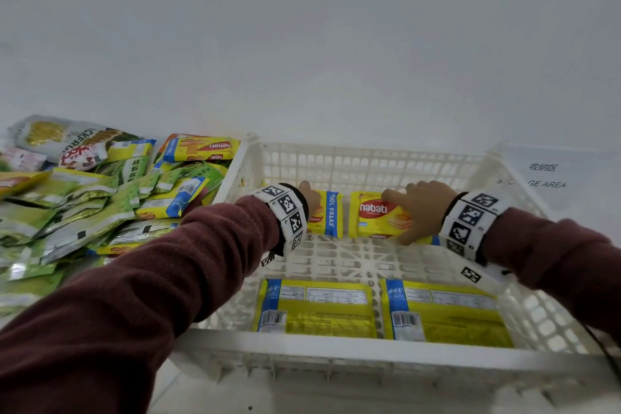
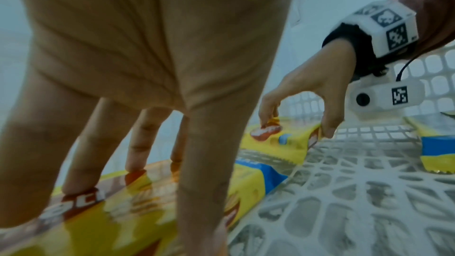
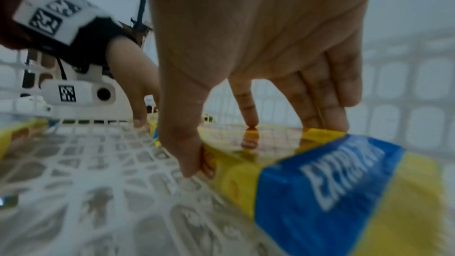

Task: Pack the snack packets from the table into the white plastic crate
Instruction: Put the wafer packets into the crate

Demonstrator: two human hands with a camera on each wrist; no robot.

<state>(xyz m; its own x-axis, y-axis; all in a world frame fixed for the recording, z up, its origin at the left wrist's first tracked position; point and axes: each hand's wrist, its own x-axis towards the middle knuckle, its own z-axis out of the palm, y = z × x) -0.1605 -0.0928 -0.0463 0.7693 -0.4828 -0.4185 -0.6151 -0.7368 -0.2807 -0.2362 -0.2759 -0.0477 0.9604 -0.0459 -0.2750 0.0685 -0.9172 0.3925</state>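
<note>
Inside the white plastic crate [image 1: 336, 346], two yellow-and-blue wafer packets lie side by side at the far end. My left hand [image 1: 309, 198] grips the left packet [image 1: 327, 215]; in the left wrist view its fingertips [image 2: 133, 166] sit on top and the thumb runs down the near side of that packet [image 2: 118, 227]. My right hand [image 1: 413, 208] pinches the right packet [image 1: 373, 215] by its edges; thumb on the near edge and fingers on the far edge show around this packet [image 3: 320, 192] in the right wrist view. Two more yellow packets [image 1: 316, 307] [image 1: 447, 312] lie face down at the near end.
A pile of green and yellow snack packets [image 1: 84, 198] covers the table left of the crate. A paper sign [image 1: 547, 175] lies on the table right of the crate. Bare lattice floor [image 1: 339, 259] shows between the two rows of packets.
</note>
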